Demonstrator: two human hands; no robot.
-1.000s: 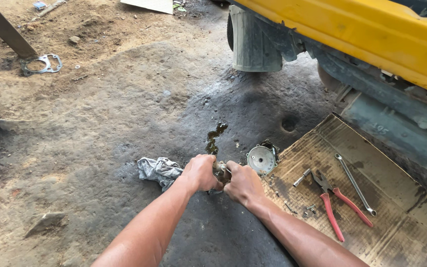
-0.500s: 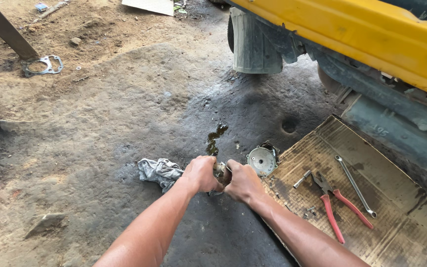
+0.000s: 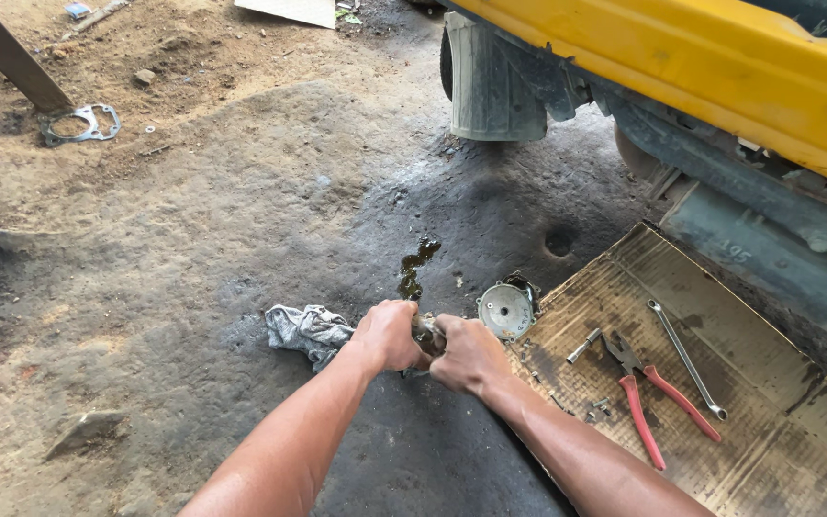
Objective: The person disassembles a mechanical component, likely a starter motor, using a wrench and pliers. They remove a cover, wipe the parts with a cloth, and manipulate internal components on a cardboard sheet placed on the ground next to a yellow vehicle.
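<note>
At the lower centre of the frame, the left hand [image 3: 390,334] and right hand [image 3: 469,352] are both closed tight around a small dark metal part [image 3: 425,334] held between them, just above the oily ground. A grey rag [image 3: 307,330] lies just left of the hands, a round metal cover [image 3: 506,309] just to their right, and red-handled pliers [image 3: 645,394] on the cardboard [image 3: 777,421] further right.

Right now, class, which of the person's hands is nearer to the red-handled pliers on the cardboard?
Right. The right hand sits just left of the red-handled pliers, beside the cardboard edge. The left hand is farther off, beyond the right hand, next to the grey rag.
</note>
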